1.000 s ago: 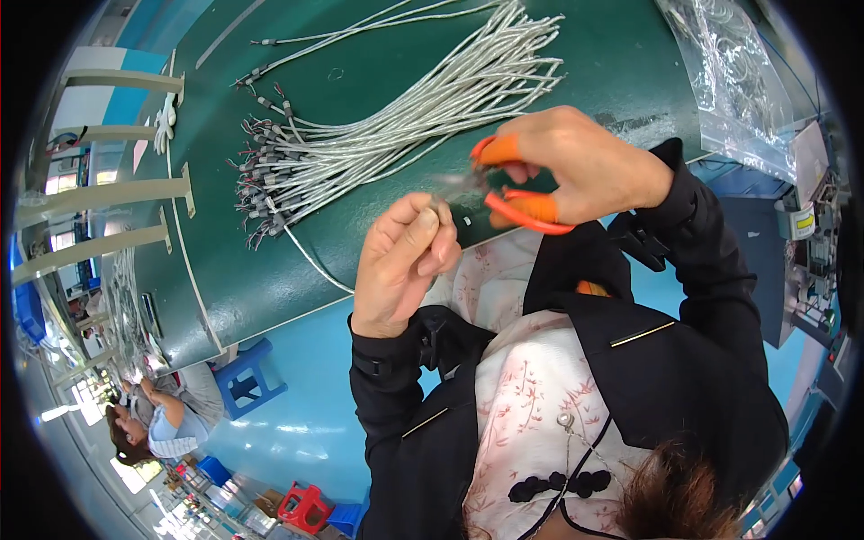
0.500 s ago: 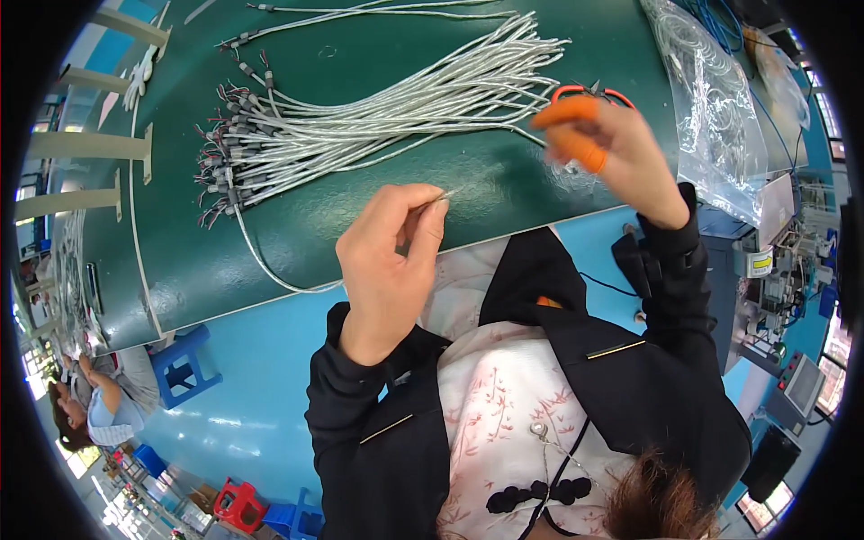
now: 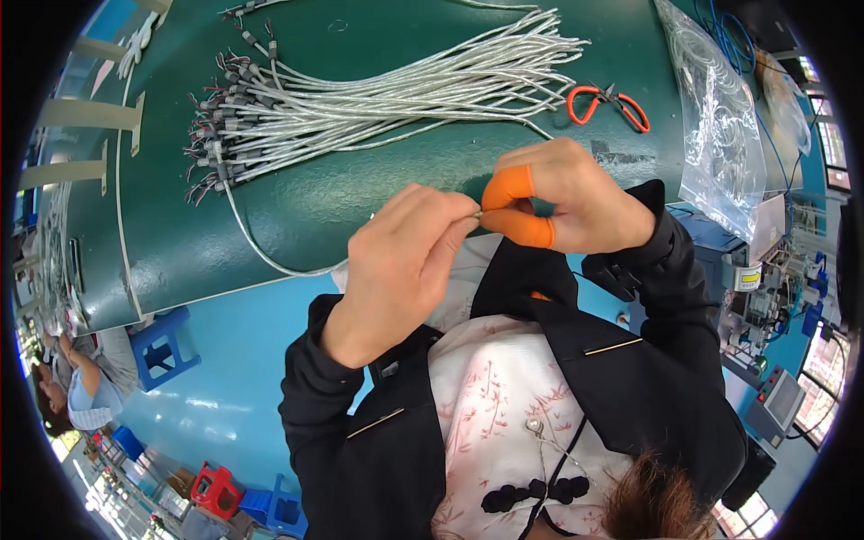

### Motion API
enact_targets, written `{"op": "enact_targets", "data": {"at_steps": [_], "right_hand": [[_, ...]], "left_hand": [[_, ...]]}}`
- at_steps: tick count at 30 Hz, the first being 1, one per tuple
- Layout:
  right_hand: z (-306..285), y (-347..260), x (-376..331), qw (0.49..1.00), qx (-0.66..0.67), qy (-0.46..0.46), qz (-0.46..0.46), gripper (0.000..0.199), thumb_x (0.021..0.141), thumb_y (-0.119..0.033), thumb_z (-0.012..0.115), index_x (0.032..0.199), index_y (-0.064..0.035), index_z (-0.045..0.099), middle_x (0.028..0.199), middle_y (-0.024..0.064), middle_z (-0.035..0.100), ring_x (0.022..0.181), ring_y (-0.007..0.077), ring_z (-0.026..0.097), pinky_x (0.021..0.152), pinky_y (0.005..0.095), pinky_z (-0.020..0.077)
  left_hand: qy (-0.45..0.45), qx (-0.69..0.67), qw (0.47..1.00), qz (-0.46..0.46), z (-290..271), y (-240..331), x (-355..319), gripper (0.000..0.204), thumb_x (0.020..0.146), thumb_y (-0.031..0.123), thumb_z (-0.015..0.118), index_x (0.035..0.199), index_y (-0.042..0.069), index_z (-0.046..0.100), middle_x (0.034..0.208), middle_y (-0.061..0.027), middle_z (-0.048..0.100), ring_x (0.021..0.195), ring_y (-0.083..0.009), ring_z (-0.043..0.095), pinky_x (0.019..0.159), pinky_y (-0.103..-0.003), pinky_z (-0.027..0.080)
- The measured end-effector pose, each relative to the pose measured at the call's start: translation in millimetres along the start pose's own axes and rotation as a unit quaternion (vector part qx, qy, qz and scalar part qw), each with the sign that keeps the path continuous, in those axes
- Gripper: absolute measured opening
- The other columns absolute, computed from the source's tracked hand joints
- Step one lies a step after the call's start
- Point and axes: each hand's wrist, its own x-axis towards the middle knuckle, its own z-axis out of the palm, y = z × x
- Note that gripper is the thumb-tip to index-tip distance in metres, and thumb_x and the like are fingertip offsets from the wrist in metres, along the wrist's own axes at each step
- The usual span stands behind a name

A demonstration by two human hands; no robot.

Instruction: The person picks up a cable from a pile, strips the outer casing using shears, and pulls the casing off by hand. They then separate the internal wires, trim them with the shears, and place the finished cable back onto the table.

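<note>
My left hand (image 3: 391, 265) is closed in a pinch on the end of a silvery cable (image 3: 288, 272). That cable curves along the table's near edge from the connector end of a bundle. Orange finger covers sit on the thumb and forefinger of my right hand (image 3: 580, 198), which pinches the same cable's tip against my left fingertips. The tip itself is mostly hidden between the fingers. Beyond both hands lies the bundle of silvery cables (image 3: 387, 103), with grey connectors and thin dark and red wires at its left end. Red-handled cutters (image 3: 608, 96) rest on the table, right of the bundle.
The green table (image 3: 351, 202) ends just in front of me. Clear plastic bags (image 3: 720, 135) with coiled cables lie at its right. Beige bracket arms (image 3: 90, 113) reach in from the left. A blue stool (image 3: 164, 346) and a seated person (image 3: 85, 382) are at lower left.
My right hand has moved left and nearer, from beside the cutters to my left fingertips, and now pinches the cable tip. The cutters are uncovered. The view has shifted slightly.
</note>
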Motion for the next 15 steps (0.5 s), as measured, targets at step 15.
{"op": "enact_targets", "data": {"at_steps": [15], "right_hand": [[17, 2, -16, 0.947, 0.282, 0.056, 0.146, 0.009, 0.079, -0.001, 0.064, 0.075, 0.0002, 0.056, 0.064, 0.0024, 0.054, 0.053, 0.0088, 0.045, 0.047, 0.0250, 0.0331]], "left_hand": [[-0.089, -0.067, 0.993, -0.046, -18, 2, 9, 0.013, 0.079, -0.004, 0.062, 0.091, 0.001, 0.062, 0.077, -0.0058, 0.062, 0.064, -0.0124, 0.058, 0.058, -0.022, 0.045]]}}
